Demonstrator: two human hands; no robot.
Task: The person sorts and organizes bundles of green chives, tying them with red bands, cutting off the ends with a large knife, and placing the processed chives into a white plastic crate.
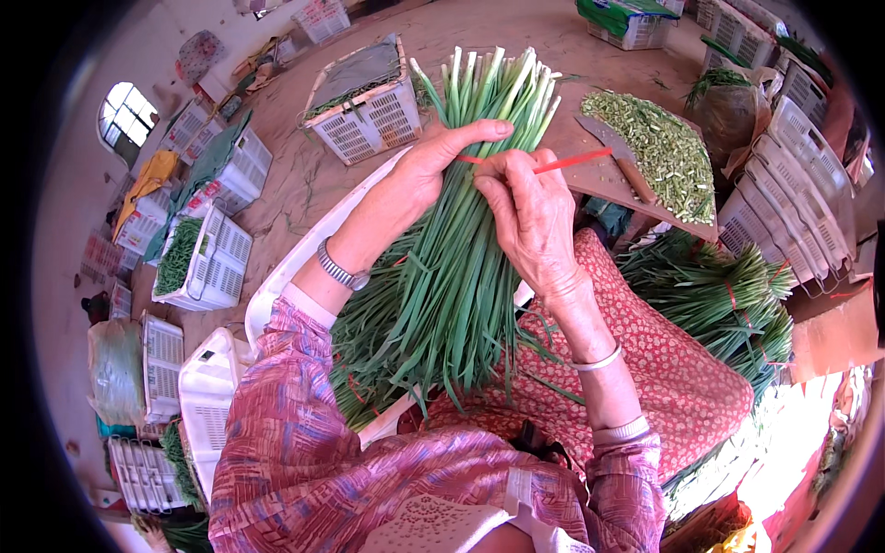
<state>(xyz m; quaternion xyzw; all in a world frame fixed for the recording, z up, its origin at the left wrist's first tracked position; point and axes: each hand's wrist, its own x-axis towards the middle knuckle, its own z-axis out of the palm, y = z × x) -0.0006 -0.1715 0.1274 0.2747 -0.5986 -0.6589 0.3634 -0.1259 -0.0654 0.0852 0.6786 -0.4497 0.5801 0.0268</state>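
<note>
A thick bunch of garlic chives [452, 267], pale stem ends pointing away from me and green leaves hanging toward my lap, is held up in front of me. My left hand [454, 152] wraps around its left side, thumb across the stems. A red tie [573, 160] circles the bunch just below the pale ends. My right hand [535, 212] pinches this tie at the right side, and its loose end sticks out to the right. Beneath the held bunch lie more chives [369, 332], some with red ties, over a white container [304, 244].
To the right, a knife [627, 166] rests on a board [590, 180] beside chopped stem pieces [654, 152]. Tied chive bunches [719, 286] are piled below it. White crates [364, 115] stand around the floor, and stacked crates [788, 194] are at the far right.
</note>
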